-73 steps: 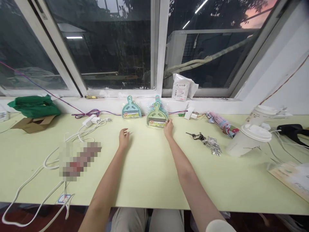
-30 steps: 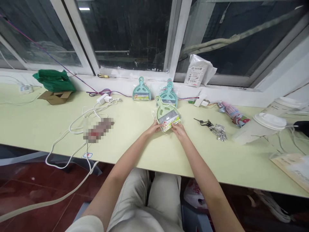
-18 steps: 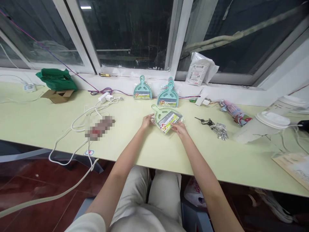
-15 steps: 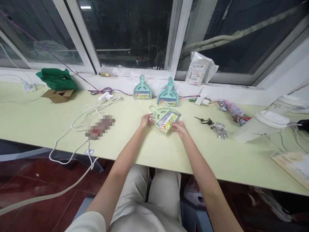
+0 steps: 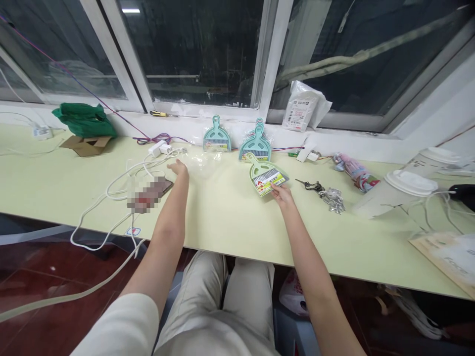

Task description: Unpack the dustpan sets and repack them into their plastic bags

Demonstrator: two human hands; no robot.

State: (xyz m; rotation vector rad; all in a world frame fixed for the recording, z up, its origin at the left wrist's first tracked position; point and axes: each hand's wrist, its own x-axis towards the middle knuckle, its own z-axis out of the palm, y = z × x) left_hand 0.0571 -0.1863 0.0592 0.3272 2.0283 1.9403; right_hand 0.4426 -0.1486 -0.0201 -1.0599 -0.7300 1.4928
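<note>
In my right hand (image 5: 283, 195) is a light green mini dustpan (image 5: 265, 174), gripped at its lower right edge, with a grey-bristled brush and a yellow label card in it. Its handle points up and to the left, toward the window. My left hand (image 5: 179, 168) is over the table to the left, fingers apart, between the white cables and a crumpled clear plastic wrapper (image 5: 203, 162). Behind the held dustpan, a stack of wrapped teal dustpans (image 5: 256, 143) leans on the wall, and a single teal dustpan (image 5: 216, 136) stands left of it.
A phone-like object (image 5: 150, 194), partly pixelated, lies among white cables (image 5: 111, 185) at the left. Keys (image 5: 332, 199), a folded umbrella (image 5: 356, 171) and lidded paper cups (image 5: 399, 193) are at the right. A cardboard box (image 5: 87, 145) with green cloth stands at the back left.
My left hand has moved left, away from the dustpan. The clear wrapper is off the dustpan and lies on the table. My right hand still holds the dustpan, now slightly further right.
</note>
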